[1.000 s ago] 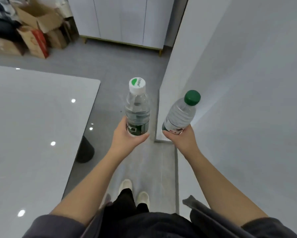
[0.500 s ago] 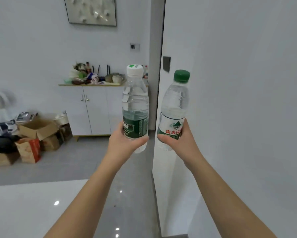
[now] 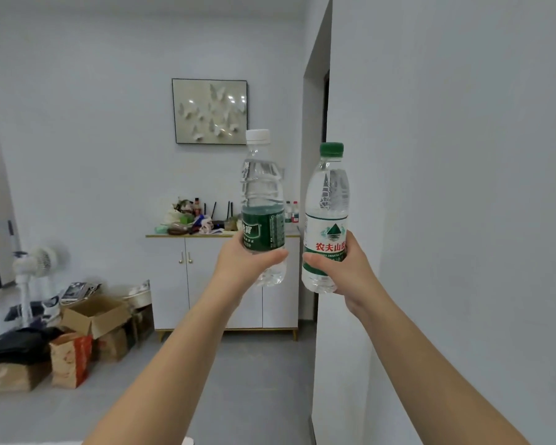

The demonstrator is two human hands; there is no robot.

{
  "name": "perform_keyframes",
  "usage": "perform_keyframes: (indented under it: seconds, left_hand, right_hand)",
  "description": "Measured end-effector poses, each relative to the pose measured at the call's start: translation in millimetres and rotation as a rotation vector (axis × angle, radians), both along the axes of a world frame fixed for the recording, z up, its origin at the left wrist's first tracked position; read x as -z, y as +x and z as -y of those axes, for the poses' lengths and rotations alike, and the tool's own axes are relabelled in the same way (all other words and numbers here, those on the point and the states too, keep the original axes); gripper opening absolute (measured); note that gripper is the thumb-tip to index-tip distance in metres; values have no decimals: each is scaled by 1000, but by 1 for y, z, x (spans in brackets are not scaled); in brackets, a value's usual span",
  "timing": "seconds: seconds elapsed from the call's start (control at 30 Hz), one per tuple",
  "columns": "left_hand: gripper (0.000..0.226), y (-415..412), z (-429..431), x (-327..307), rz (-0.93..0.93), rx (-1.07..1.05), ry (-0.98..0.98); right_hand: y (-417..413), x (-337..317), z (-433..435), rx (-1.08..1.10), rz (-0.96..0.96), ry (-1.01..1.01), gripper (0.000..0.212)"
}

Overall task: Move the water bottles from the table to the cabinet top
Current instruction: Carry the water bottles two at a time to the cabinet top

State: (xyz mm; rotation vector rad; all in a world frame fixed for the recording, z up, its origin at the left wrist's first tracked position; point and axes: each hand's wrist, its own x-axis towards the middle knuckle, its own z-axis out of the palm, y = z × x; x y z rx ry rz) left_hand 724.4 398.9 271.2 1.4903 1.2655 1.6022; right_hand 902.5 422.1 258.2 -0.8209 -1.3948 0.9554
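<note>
Far cabinet top (image 3: 174, 235) carried clutter (image 3: 190, 220) left of centre, two small bottles (image 3: 291, 212) at right; floor (image 3: 238, 380) carried cardboard boxes (image 3: 93, 313), left.

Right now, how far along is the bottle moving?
Picked up: the left hand grips the white-capped bottle, the right hand the green-capped bottle, both upright in the air. Left to do: cross the floor and set them on the cluttered cabinet top ahead; neither stands there yet.
</note>
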Motion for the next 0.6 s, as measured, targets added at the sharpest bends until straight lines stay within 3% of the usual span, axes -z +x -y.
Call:
perform_keyframes:
  seconds: [0.6]
  left_hand:
    - [47, -36, -64, -5, 104, 16, 58]
  right_hand:
    - [-42, -9, -70, 1, 11, -32, 61]
